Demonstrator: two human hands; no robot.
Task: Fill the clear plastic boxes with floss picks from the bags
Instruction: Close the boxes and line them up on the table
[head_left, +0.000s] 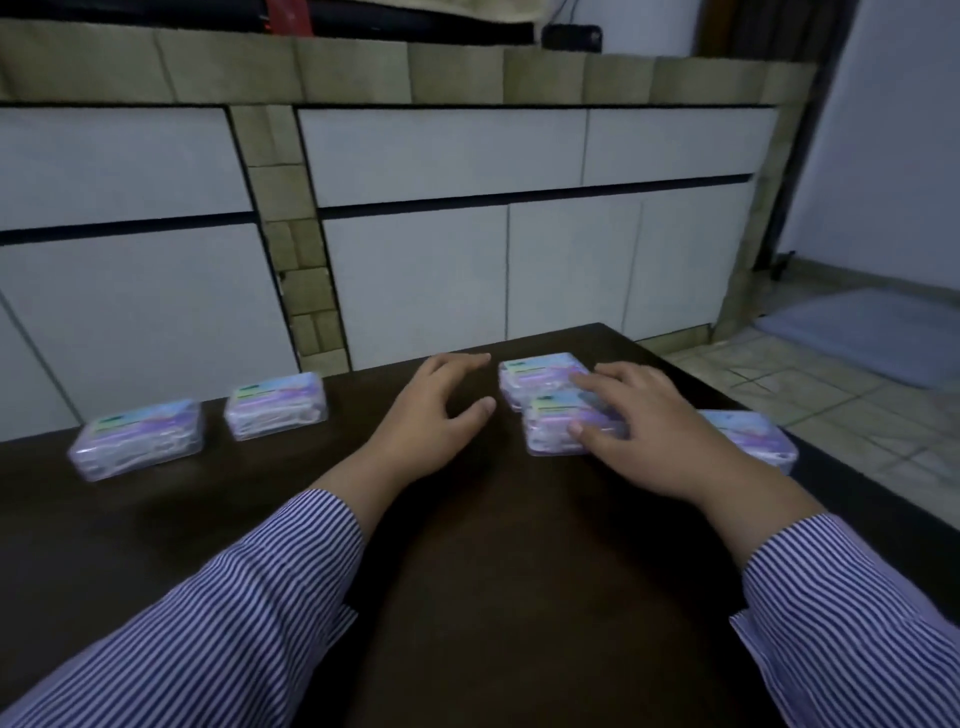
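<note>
Several clear plastic boxes with purple and green labels lie on a dark wooden table (467, 571). Two stand apart at the left, one (137, 439) nearest the edge and another (276, 406) beside it. At the centre right, one box (535, 376) lies behind another (558, 428). A further box (763, 439) is partly hidden behind my right wrist. My right hand (649, 426) rests its spread fingers on top of the front centre box, touching it without a closed grasp. My left hand (431, 415) hovers with fingers curled apart, left of those boxes and holding nothing. No bags are in view.
White cabinet fronts with a tan tiled counter (467, 73) stand just behind the table. The table's far right corner (608, 330) drops to a tiled floor (831, 395) with a grey mat (872, 327).
</note>
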